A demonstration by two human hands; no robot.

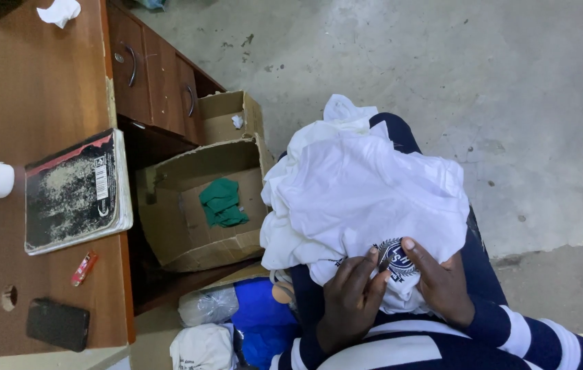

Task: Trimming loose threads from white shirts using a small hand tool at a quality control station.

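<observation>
A pile of white cloth garments (356, 185) lies on my lap, over my dark blue trousers. The top piece carries a round dark printed emblem (395, 259) near its lower edge. My left hand (349, 298) rests flat on the cloth just left of the emblem, fingers spread. My right hand (442, 281) presses the cloth on the emblem's right side, one fingertip touching its rim. Both hands pinch or hold down the near edge of the top white garment. My sleeves are dark blue with white stripes.
An open cardboard box (188, 233) on the floor to the left holds a green cloth (223, 203). A brown desk (38, 89) carries a worn book (75, 192), a black phone (58, 323), a small red item (83, 268) and crumpled tissue (59, 11). Bagged blue and white fabrics (236, 329) sit below.
</observation>
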